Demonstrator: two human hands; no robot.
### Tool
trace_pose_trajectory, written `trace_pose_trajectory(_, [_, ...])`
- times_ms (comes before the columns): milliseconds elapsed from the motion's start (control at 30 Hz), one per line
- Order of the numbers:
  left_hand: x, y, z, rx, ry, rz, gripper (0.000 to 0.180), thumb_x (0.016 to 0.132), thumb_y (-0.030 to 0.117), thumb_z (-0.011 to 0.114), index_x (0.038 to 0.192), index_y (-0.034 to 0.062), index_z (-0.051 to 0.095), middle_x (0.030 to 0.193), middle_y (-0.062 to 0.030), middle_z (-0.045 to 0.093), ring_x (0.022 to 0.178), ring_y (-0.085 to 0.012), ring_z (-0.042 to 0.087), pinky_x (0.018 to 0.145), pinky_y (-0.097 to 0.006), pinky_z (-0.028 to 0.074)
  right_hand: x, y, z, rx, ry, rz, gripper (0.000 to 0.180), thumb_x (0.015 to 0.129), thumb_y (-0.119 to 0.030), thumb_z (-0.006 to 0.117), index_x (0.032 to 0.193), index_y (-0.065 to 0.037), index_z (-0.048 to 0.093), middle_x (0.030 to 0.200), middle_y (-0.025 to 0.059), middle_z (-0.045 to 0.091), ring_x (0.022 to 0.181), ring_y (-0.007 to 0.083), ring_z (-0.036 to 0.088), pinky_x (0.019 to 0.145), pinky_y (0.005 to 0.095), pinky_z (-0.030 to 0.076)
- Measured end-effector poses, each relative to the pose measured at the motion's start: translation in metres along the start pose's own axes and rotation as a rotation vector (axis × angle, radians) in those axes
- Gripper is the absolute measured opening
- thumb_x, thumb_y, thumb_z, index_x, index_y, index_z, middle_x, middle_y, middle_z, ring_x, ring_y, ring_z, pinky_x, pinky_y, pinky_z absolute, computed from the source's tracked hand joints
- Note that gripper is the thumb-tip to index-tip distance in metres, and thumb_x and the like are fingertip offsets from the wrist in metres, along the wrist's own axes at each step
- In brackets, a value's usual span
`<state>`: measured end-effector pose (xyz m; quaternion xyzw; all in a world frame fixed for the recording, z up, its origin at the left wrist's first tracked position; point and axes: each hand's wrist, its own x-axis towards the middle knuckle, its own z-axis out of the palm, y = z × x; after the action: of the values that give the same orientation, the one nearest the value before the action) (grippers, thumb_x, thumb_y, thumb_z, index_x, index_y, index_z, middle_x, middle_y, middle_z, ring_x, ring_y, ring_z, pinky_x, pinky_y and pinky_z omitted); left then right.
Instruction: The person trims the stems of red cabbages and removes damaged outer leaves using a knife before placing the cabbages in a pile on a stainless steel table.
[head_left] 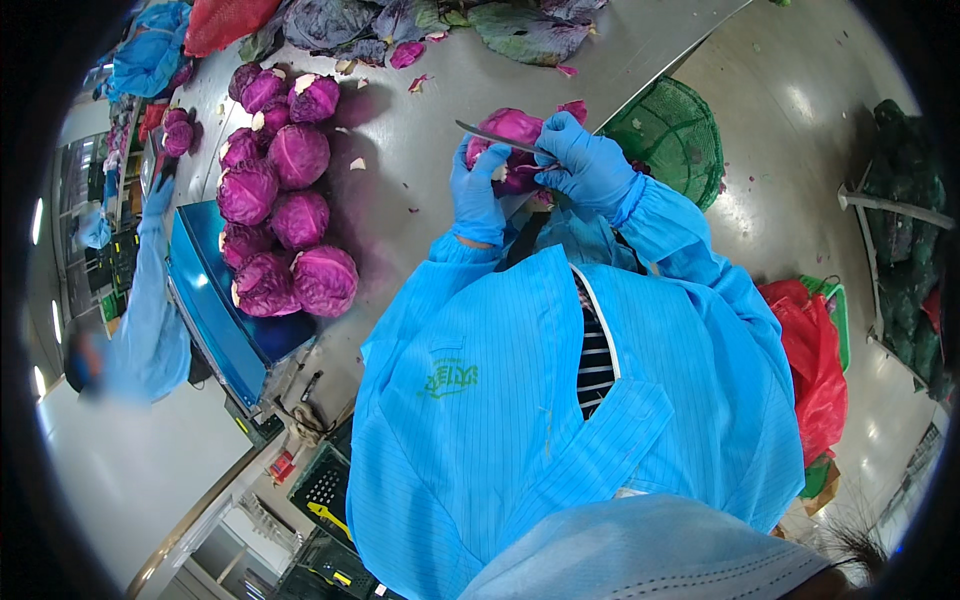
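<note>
My left hand (476,200), in a blue glove, cups a red cabbage (514,124) from its left side above the metal table's near edge. My right hand (594,170), gloved the same way, is closed around a knife, and its thin blade (490,136) lies across the cabbage, pointing left. The knife's handle is hidden inside my fingers. A pale cut patch shows on the cabbage near my left fingertips. Beside my right hand, a purple leaf piece (574,109) sticks up.
Several red cabbages (298,157) stand grouped on the metal table (420,100) at left, next to a blue tray (205,262). Dark outer leaves (525,35) lie along the far side. A green mesh basket (672,140) stands right of the table. Another person (150,320) works at left.
</note>
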<state>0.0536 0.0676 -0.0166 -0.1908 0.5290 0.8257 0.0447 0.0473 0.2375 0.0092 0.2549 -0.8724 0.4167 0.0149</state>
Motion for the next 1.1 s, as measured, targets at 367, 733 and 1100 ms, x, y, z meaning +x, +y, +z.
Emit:
trace_pose_trajectory(367, [0.006,0.018,-0.010,-0.459,-0.162,-0.413,0.069,0.073,0.041,0.057,0.131,0.0107,0.035,0.132,-0.0161,0.039,0.122,-0.0341,0.037,0.098,-0.055,0.032,-0.027,0.054,-0.007,0.871,0.586,0.601,0.019,0.075,-0.011,0.067,0.088,-0.004,0.054,0.075,-0.0017,0.052,0.067,0.0072,0.048,0.062,0.0224,0.042])
trace_pose_trajectory(733, [0.022,0.031,-0.056,-0.395,-0.292,-0.339,0.065,0.074,0.033,0.058,0.130,0.0061,0.038,0.130,-0.0133,0.042,0.118,-0.0279,0.043,0.098,-0.045,0.036,-0.018,0.077,0.030,0.494,0.327,0.636,0.029,0.079,-0.022,0.067,0.100,-0.003,0.059,0.089,0.0095,0.061,0.074,0.0142,0.056,0.066,0.0285,0.046])
trace_pose_trajectory(1100, [0.055,0.061,-0.057,0.701,-0.660,0.213,0.104,0.056,0.021,0.083,0.139,0.0079,0.023,0.136,-0.0134,0.034,0.120,-0.0238,0.039,0.099,-0.035,0.034,0.024,0.013,0.053,0.804,0.020,0.421,0.062,0.072,-0.029,0.074,0.120,-0.001,0.048,0.112,0.0141,0.056,0.104,0.0207,0.052,0.089,0.0320,0.042])
